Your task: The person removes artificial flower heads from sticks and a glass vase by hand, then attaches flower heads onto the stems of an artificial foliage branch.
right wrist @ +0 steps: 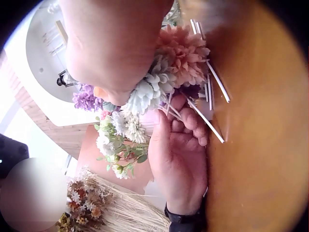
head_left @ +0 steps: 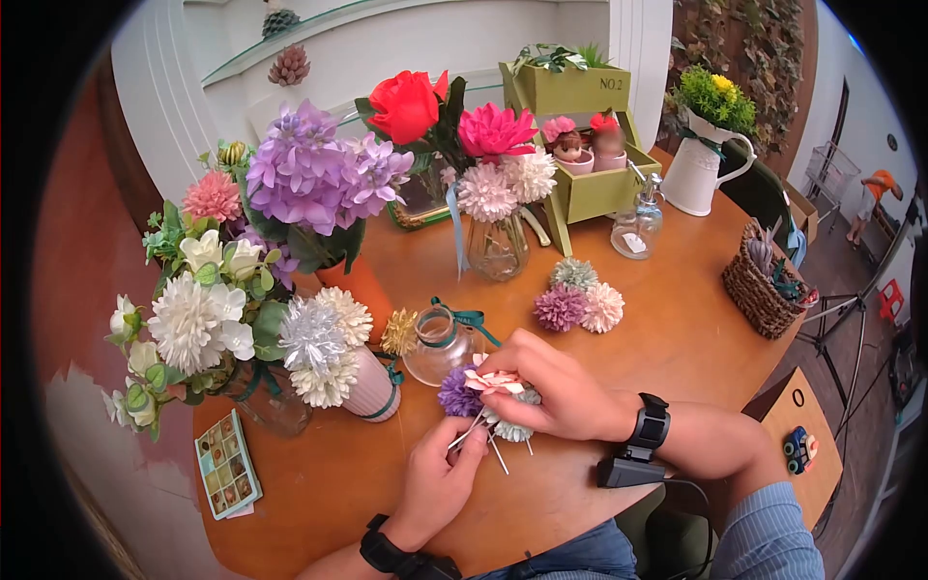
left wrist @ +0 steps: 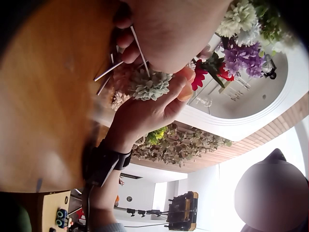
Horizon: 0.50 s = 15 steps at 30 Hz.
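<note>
My left hand (head_left: 440, 483) pinches thin white flower stems (head_left: 498, 454) between thumb and fingers, just above the table. Over it, my right hand (head_left: 570, 391) grips a cream-pink artificial flower (head_left: 496, 380) by its petals. Beside these fingers are a purple pompom flower (head_left: 457, 391) and a pale green one (left wrist: 152, 88), partly covered by the right hand in the head view. A peach flower (right wrist: 181, 52) shows next to the pale green bloom in the right wrist view, with several white stems sticking out nearby. An empty round glass vase (head_left: 440, 353) stands just beyond the hands.
Three loose pompom flowers (head_left: 577, 295) lie beyond the right hand. Vases of white and purple flowers (head_left: 324, 174) crowd the left side. Farther back are a green drawer box (head_left: 590, 198), a glass bottle (head_left: 637, 222) and a white pitcher (head_left: 693, 174). A wicker basket (head_left: 759, 285) sits at right.
</note>
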{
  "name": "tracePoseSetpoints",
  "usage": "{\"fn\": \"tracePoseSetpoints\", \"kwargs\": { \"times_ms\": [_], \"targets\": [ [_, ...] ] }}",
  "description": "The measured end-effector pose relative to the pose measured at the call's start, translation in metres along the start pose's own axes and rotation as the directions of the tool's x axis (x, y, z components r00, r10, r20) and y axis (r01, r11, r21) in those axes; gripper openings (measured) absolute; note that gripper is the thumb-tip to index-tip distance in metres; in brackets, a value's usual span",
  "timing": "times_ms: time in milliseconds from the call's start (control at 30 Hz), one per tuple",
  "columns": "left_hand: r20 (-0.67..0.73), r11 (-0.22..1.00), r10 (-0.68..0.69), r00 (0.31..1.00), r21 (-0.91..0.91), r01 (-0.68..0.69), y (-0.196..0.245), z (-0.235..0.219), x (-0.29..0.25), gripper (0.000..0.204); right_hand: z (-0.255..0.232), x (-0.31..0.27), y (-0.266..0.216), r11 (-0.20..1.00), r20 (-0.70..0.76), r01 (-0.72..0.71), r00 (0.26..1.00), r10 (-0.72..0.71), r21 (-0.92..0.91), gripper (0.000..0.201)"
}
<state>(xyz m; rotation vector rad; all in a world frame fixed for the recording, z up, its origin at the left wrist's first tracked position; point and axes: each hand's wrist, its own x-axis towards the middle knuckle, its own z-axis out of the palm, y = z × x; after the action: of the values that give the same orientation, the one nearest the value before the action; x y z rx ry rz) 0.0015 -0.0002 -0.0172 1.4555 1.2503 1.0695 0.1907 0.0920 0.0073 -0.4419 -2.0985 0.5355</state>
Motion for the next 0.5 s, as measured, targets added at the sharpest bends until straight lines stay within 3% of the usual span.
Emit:
{"fn": "tracePoseSetpoints", "kwargs": {
  "times_ms": [167,300,367,500],
  "targets": [
    [-0.164,0.997,0.069,0.984,0.039,-0.064,-0.0037,0.0048,-0.0034,0.019,-0.0014,0.0017,-0.0045,1.000,-0.029,0.016,0.999,-0.016,-0.004,0.030],
    [-0.160,0.997,0.058,0.985,0.057,-0.050,-0.0045,0.0059,-0.0035,0.016,-0.0037,0.0010,-0.0064,0.999,0.015,0.024,1.000,-0.023,-0.022,0.035],
    [-0.202,0.992,0.120,0.972,-0.024,-0.128,-0.0059,0.0079,-0.0029,0.017,-0.0037,0.0011,-0.0070,0.999,0.014,0.031,0.999,-0.030,-0.019,0.036],
    [-0.240,0.995,0.102,0.965,0.018,-0.101,-0.0054,0.0053,-0.0041,0.018,-0.0021,0.0009,-0.0079,0.999,-0.022,0.032,0.999,-0.032,-0.019,0.031]
  ]
}}
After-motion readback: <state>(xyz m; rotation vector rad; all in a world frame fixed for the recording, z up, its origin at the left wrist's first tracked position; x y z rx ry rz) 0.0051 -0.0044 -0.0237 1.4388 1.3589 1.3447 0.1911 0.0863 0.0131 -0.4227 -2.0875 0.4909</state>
